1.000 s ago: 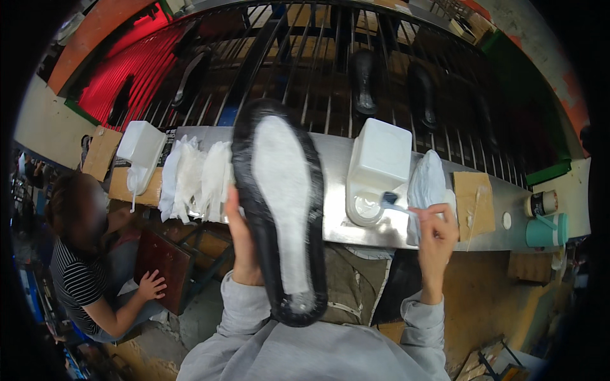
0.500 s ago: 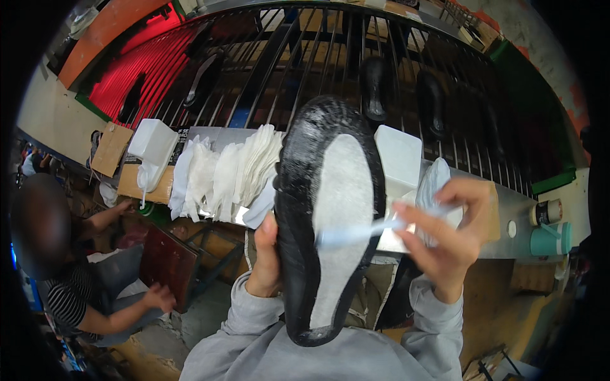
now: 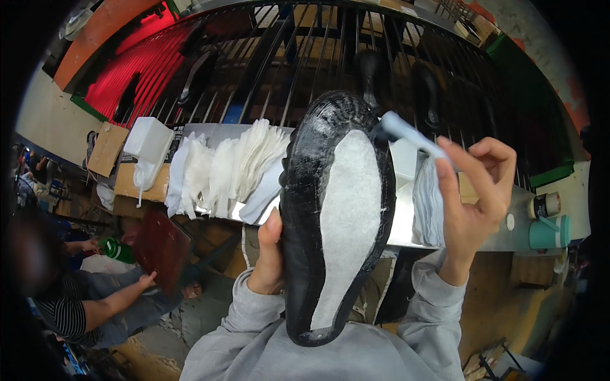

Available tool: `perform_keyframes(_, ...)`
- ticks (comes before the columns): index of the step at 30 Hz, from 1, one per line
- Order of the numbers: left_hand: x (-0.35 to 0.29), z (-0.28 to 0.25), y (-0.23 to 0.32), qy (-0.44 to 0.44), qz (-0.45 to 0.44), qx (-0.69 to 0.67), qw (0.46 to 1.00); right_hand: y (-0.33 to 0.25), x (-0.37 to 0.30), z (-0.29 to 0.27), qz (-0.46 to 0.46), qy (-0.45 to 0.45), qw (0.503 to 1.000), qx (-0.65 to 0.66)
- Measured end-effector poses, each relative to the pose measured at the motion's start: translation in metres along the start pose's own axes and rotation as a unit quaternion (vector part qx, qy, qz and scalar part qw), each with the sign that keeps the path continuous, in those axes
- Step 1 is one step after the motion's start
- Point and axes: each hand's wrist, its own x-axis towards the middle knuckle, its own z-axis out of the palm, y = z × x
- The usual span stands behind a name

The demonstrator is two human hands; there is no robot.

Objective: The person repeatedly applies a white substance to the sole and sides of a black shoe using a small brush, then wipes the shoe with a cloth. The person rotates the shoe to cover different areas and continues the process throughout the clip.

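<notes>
A black shoe upper (image 3: pixel 302 184) is held sole-side up in front of my chest, its toe away from me. A pale filler panel (image 3: pixel 351 197) runs down the middle of its sole, and the black margin around the toe looks glossy and wet. My left hand (image 3: pixel 267 259) grips the shoe's left side, thumb showing, other fingers hidden behind it. My right hand (image 3: pixel 476 197) pinches the pale blue handle of a brush (image 3: pixel 413 134). The brush's dark tip is at the right edge of the shoe near the toe; whether it touches cannot be made out.
Cut white fabric pieces (image 3: pixel 244 162) lie fanned beside a white plastic container (image 3: pixel 149 141). Beyond, black shoes (image 3: pixel 424 95) rest on a metal bar rack (image 3: pixel 267 70). At right stands a turquoise jug (image 3: pixel 549 233). A co-worker at left holds a dark red board (image 3: pixel 163 247).
My right hand has moved the brush from the sole's middle up and right to the toe's edge. At left, the co-worker now grips the dark red board, which is tilted differently.
</notes>
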Motion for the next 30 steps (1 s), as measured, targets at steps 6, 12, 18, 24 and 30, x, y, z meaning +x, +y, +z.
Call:
perform_keyframes(6, 0.024, 0.003, 0.002, -0.012, -0.023, -0.146, 0.989, -0.012, -0.039, -0.008, -0.079, -0.17, 0.981, 0.048)
perform_keyframes(12, 0.065, -0.026, 0.001, -0.006, -0.051, -0.242, 0.969, -0.007, -0.077, -0.023, 0.064, -0.201, 0.958, 0.195)
perform_keyframes(18, 0.166, -0.081, -0.023, -0.154, -0.206, -0.563, 0.785, 0.04, -0.075, -0.032, 0.156, 0.001, 0.967, 0.202)
perform_keyframes(24, 0.347, -0.113, -0.012, 0.082, -0.232, -0.505, 0.828, 0.052, -0.074, -0.049, 0.173, 0.025, 0.974, 0.141)
perform_keyframes(30, 0.42, -0.181, -0.024, 0.103, -0.035, -0.461, 0.881, 0.057, -0.073, -0.046, 0.195, 0.015, 0.971, 0.135)
